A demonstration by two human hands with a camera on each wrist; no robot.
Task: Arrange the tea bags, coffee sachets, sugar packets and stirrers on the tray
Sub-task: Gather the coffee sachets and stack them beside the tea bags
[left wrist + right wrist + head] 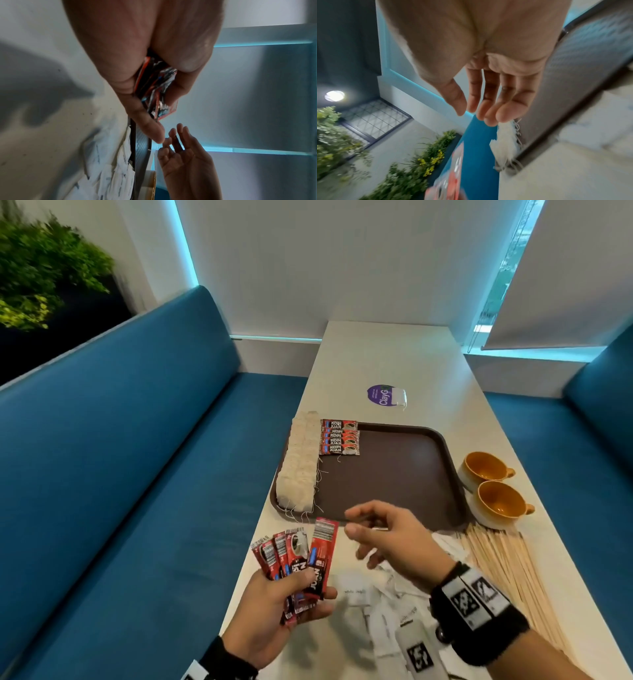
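Red foil coffee sachets (297,556): light, slick, floppy; fanned in left hand (274,611). Pinch far ends. Right hand (387,537) loosely spread, empty, near brown tray (394,474).

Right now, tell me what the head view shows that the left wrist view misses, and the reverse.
Only the head view shows the tea bags and four coffee sachets on the tray, the two cups and the stirrers. Only the left wrist view shows the sachets' lower ends in the palm. Both show the left hand gripping sachets and the empty right hand.
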